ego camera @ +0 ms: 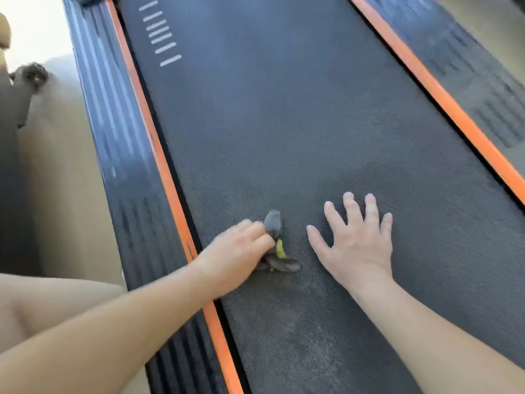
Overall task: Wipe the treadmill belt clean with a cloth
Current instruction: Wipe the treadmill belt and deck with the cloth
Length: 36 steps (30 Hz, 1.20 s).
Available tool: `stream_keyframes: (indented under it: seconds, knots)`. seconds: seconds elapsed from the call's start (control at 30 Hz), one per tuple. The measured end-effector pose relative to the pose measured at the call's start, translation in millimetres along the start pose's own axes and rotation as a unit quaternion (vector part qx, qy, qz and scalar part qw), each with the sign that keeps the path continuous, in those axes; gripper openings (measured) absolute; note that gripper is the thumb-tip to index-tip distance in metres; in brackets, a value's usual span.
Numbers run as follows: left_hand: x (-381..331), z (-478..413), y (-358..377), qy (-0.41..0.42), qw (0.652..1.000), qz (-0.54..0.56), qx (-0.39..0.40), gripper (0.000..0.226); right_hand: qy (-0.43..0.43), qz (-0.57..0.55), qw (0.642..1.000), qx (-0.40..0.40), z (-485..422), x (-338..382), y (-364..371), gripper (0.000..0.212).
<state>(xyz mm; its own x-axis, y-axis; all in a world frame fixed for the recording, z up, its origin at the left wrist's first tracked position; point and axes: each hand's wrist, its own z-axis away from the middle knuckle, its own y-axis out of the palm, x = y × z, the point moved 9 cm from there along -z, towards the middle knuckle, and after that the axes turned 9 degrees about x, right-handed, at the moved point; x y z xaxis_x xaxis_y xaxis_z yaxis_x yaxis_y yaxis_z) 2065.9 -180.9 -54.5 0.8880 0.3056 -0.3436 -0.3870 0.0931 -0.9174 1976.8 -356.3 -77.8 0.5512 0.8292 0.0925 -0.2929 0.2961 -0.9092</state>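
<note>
Wiping the treadmill belt (298,123): the left hand (241,248), lower centre of the frame, grips a bunched grey cloth (281,264) that lies on the belt just inside the left orange strip (147,123). The right hand (355,243) lies flat beside it, fingers spread, holding nothing. Opening the cloth out would probably cover more per stroke. Bare belt runs toward the upper frame; the right orange strip (443,98) bounds sideways travel.

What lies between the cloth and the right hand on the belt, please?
Only bare belt: the head view shows a narrow strip of it between the cloth and the right hand.
</note>
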Motion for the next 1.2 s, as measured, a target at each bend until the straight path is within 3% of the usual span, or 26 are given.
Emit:
stream_keyframes:
  seconds: [0.07,0.13,0.23,0.3,0.37,0.47,0.53,0.6,0.67,0.77,0.9,0.97,1.1,1.2]
  knots:
    - [49.1,-4.8,-21.5,-0.115,0.991,0.002,-0.067,0.020,-0.010,0.010,1.000,0.002,1.0,-0.9,2.0,0.075]
    - [74.0,0.9,-26.0,-0.235,0.967,0.028,-0.096,0.010,-0.006,0.007,1.000,-0.001,2.0,-1.6,2.5,0.075]
    - [42.0,8.7,-5.2,-0.273,0.959,0.033,-0.064,0.014,-0.008,-0.002,1.000,0.015,1.8,-0.1,4.0,0.078]
    - [14.9,19.1,11.8,-0.230,0.970,0.049,-0.054,0.024,-0.008,0.001,0.999,0.032,4.5,-1.6,4.2,0.081]
    - [-12.1,27.2,29.5,-0.141,0.989,0.040,0.014,0.037,-0.012,0.001,0.999,0.052,5.0,-4.2,2.8,0.083]
    - [-13.3,22.5,18.6,-0.017,0.996,-0.036,0.074,0.033,-0.026,-0.014,0.996,0.089,3.9,-5.7,-1.7,0.083]
    - [21.0,8.4,-2.3,-0.057,0.995,-0.071,0.047,0.024,-0.021,-0.018,0.995,0.096,3.7,-6.4,-4.0,0.083]
    - [65.5,5.4,-19.2,-0.199,0.979,-0.037,-0.019,0.025,-0.012,-0.007,0.994,0.109,3.6,-6.7,-3.7,0.084]
    - [69.2,15.9,-15.8,-0.280,0.958,-0.015,-0.055,0.033,-0.008,-0.004,0.994,0.105,5.3,-3.7,-7.0,0.084]
    - [21.6,34.1,5.1,-0.236,0.969,-0.004,-0.070,0.043,0.002,-0.019,0.997,0.079,5.7,2.5,-16.1,0.077]
    - [11.6,41.7,23.0,-0.096,0.994,-0.028,0.047,0.042,-0.105,-0.021,0.994,-0.019,27.6,40.0,-18.8,0.064]
    - [41.2,29.9,9.5,-0.117,0.991,-0.050,0.051,0.032,-0.121,-0.034,0.992,-0.002,38.7,51.0,-3.1,0.065]
    - [34.7,30.0,0.1,-0.279,0.959,0.030,-0.029,0.023,-0.140,-0.028,0.988,0.062,44.8,43.9,21.7,0.073]
    - [-31.4,51.0,25.3,-0.213,0.975,0.059,0.038,0.030,-0.143,-0.046,0.986,0.070,39.3,38.0,17.1,0.067]
